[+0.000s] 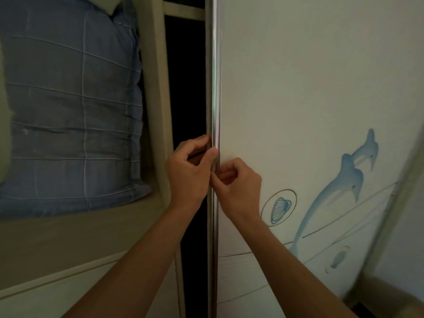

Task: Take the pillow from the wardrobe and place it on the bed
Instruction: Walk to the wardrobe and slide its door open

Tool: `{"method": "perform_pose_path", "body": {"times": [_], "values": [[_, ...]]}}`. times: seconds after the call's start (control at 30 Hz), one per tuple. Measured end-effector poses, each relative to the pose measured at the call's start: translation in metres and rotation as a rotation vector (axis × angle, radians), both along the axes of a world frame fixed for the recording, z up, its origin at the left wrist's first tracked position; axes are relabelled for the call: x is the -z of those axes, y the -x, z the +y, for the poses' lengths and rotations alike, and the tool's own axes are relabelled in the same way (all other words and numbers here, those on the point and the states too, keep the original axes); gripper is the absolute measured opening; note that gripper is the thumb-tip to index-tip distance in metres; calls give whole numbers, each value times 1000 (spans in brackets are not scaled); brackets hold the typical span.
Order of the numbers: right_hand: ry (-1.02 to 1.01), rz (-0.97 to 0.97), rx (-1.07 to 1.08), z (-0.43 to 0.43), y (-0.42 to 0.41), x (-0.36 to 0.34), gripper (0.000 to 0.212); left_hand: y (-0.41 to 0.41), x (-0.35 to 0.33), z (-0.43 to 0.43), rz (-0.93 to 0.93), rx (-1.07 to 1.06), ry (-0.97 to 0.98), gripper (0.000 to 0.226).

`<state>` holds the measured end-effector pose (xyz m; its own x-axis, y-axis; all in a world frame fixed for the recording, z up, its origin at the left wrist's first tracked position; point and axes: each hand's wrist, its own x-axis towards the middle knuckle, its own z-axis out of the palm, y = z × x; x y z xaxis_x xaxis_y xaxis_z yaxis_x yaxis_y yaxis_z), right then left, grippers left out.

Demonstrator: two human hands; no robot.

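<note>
Both hands are reaching forward, left hand [191,171] and right hand [238,183] curling their fingers around the wardrobe door's metal edge [214,88]; the blue pillow [71,106] is standing upright on the wardrobe shelf [75,235] at left.

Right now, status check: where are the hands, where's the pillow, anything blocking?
Left hand and right hand both gripping the metal door edge. Blue pillow on the open shelf at left, untouched. Nothing in front of it.

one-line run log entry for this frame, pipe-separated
phase: at wardrobe door | left hand: on metal door edge | right hand: on same edge | pillow: on shelf, untouched | gap: dark
</note>
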<state>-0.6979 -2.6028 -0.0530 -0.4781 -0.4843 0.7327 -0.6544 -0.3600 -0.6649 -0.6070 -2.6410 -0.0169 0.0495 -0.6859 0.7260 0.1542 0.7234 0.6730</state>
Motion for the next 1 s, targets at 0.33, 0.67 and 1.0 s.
{"method": "perform_pose_path", "body": {"times": [0.33, 0.67, 1.0], "values": [[-21, 29, 76, 2, 64, 0, 22, 60, -2, 4, -112, 10, 42, 32], [-74, 37, 145, 6, 117, -3, 22, 112, -7, 2, -149, 51, 32, 30], [-98, 28, 116, 7, 147, -4, 19, 147, -3, 6, -208, -104, 84, 27]]}}
